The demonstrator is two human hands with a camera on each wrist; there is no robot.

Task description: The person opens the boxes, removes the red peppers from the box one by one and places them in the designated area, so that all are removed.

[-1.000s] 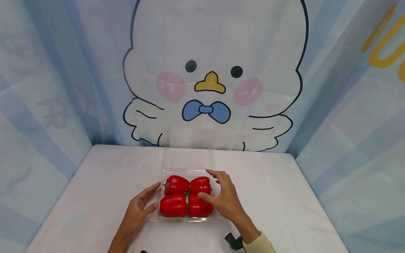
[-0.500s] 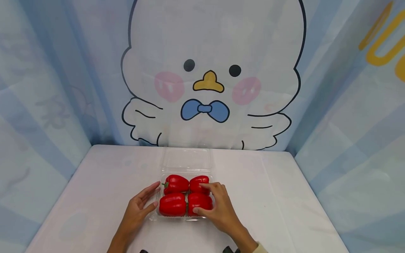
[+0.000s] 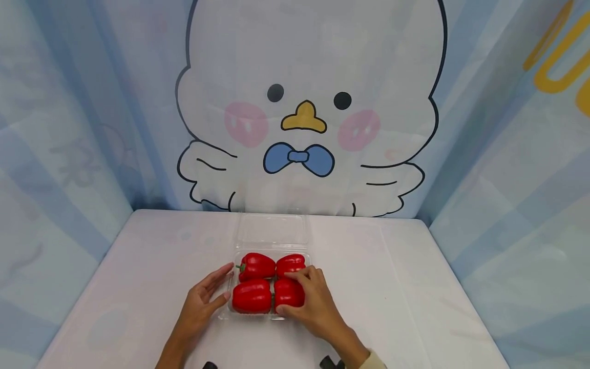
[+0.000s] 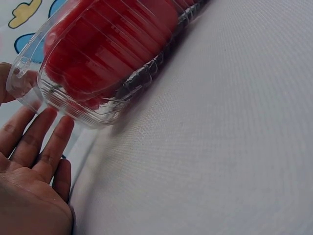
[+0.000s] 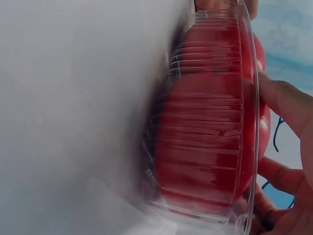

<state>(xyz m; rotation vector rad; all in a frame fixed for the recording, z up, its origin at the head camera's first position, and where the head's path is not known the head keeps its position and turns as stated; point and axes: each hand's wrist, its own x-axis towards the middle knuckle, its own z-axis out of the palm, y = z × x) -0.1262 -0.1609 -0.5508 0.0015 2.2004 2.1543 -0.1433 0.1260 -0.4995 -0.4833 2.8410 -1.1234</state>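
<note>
A clear plastic clamshell box (image 3: 262,316) holds several red bell peppers in two rows. Its ribbed wall shows in the left wrist view. My left hand (image 3: 198,305) lies along the box's left side, fingers and thumb spread with the tips at the wall and rim. Over the near right bell pepper (image 3: 289,293) is my right hand (image 3: 317,305), thumb at its near side and index finger at its far side, gripping it. The right wrist view has that hand (image 5: 288,156) reaching over the rim. Behind sit the far left pepper (image 3: 257,267) and the far right pepper (image 3: 290,263).
The box's clear lid (image 3: 272,230) lies open toward the back of the white table (image 3: 392,287). A dark object (image 3: 329,363) shows beside the right wrist, another dark one (image 3: 210,365) at the bottom edge. A cartoon-printed curtain (image 3: 304,51) stands behind.
My right hand has come down and left from the box's right edge onto the near right pepper, its thumb and finger drawing together around it. The left hand has stayed in place.
</note>
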